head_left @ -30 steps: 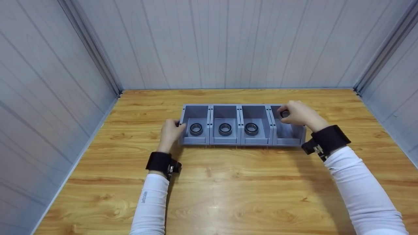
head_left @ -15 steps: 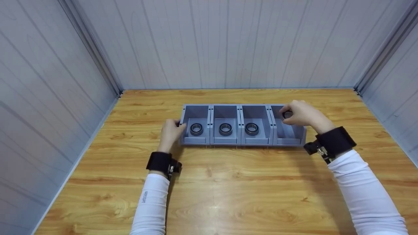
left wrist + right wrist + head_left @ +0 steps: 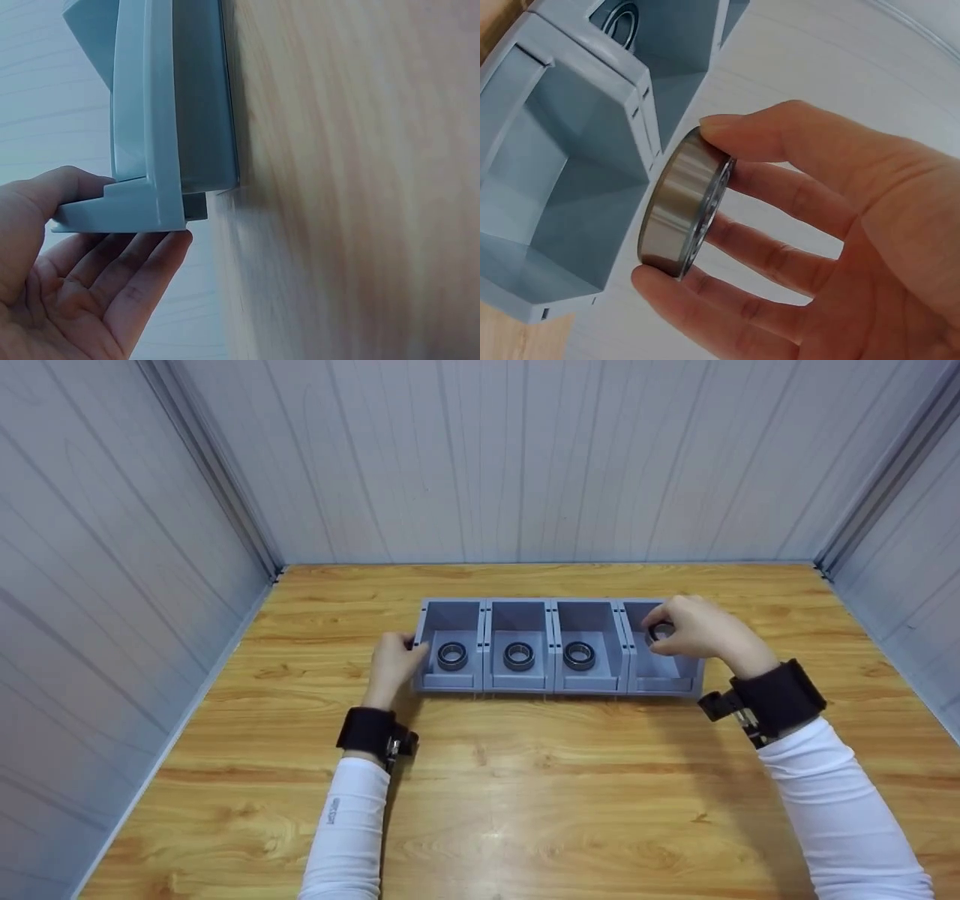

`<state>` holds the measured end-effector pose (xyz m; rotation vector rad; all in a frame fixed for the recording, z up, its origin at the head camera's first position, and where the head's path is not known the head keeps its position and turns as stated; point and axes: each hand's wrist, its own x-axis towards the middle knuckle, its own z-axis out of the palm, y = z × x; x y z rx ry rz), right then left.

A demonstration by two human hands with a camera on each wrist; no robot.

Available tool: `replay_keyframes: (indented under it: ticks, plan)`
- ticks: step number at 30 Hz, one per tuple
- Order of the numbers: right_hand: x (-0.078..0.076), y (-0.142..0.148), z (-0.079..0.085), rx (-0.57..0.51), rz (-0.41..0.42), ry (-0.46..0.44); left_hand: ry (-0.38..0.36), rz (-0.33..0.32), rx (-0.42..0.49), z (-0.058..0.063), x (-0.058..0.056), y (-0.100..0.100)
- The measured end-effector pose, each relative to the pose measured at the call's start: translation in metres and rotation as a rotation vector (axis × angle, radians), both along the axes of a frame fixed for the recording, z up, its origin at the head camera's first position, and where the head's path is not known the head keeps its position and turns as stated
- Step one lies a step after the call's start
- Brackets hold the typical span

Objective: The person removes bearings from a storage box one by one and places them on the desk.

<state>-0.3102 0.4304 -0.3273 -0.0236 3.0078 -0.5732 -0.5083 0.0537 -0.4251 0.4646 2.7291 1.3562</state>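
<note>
A grey row of joined storage bins (image 3: 517, 684) stands on the wooden table. The three bins on the left each have a ball bearing lying flat inside: the left bearing (image 3: 451, 656), the middle bearing (image 3: 518, 656) and the third bearing (image 3: 578, 656). My left hand (image 3: 395, 664) grips the outer left wall, thumb over the rim and fingers on the outside, as the left wrist view shows. Over the rightmost bin, my right hand (image 3: 701, 628) pinches a fourth bearing (image 3: 681, 206) by its outer edge between thumb and fingertips. That bearing is tilted, above the bin's opening.
White panelled walls (image 3: 495, 465) enclose the table (image 3: 480, 787) at the back and both sides. The bin row sits toward the back, a short way off the rear wall. Dividing walls separate the bins, and each has a low front lip.
My right hand has shifted slightly right and a little lower with the bearing, whose face now shows more. The left hand and the bins stay in place.
</note>
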Motion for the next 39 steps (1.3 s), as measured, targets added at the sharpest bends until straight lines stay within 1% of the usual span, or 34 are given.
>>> replay_keyframes:
  ticks: [7,15,20,22,28,34,39]
  plan:
    - [0.007,-0.002,0.000,0.006,0.012,0.004,-0.025,-0.011,-0.007,0.000,0.000,-0.001]
    - [0.013,-0.004,0.001,0.002,0.007,0.010,-0.001,0.005,-0.025,0.002,-0.001,-0.001]
    - [0.018,-0.004,0.001,-0.008,0.012,0.016,0.049,0.021,-0.038,0.000,-0.003,-0.001]
    - [0.021,-0.004,0.000,-0.011,0.011,0.011,0.054,0.023,-0.041,0.000,-0.003,-0.001]
    - [0.028,-0.007,0.001,-0.004,0.014,0.004,0.032,0.008,-0.042,0.000,-0.002,-0.001]
    - [0.035,-0.009,0.001,0.013,0.021,0.023,0.018,0.007,-0.042,0.000,-0.001,-0.001]
    - [0.039,-0.009,-0.002,0.010,0.023,0.026,-0.004,0.001,-0.019,0.000,0.000,0.000]
